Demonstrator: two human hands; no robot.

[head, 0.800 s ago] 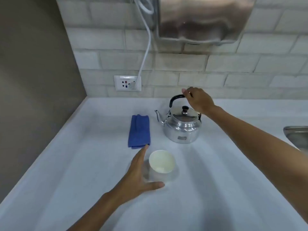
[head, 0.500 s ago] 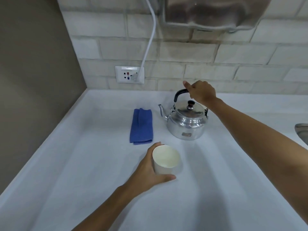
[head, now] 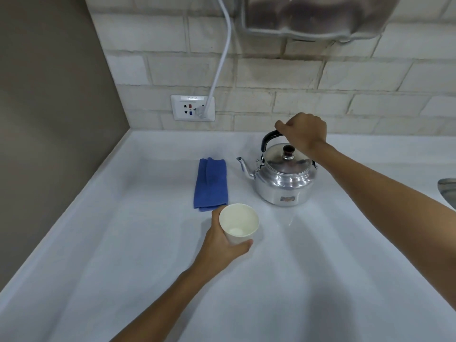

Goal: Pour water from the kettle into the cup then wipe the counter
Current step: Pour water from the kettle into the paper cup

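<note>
Desk [head: 103,255], white: raised lip along the left wall and the back tiles; wide bare surface toward the viewer, below both hands. One kettle [head: 286,181], upright, spout pointing left toward the cloth; right hand [head: 304,133] closed over its black handle [head: 269,138]. One cup [head: 238,223], upright, mouth up; left hand [head: 223,243] wraps it, fingers curled round its wall. One blue cloth [head: 211,185], folded, long axis front to back, just behind the left fingers, left of the kettle. One sink edge [head: 447,191], far right.
</note>
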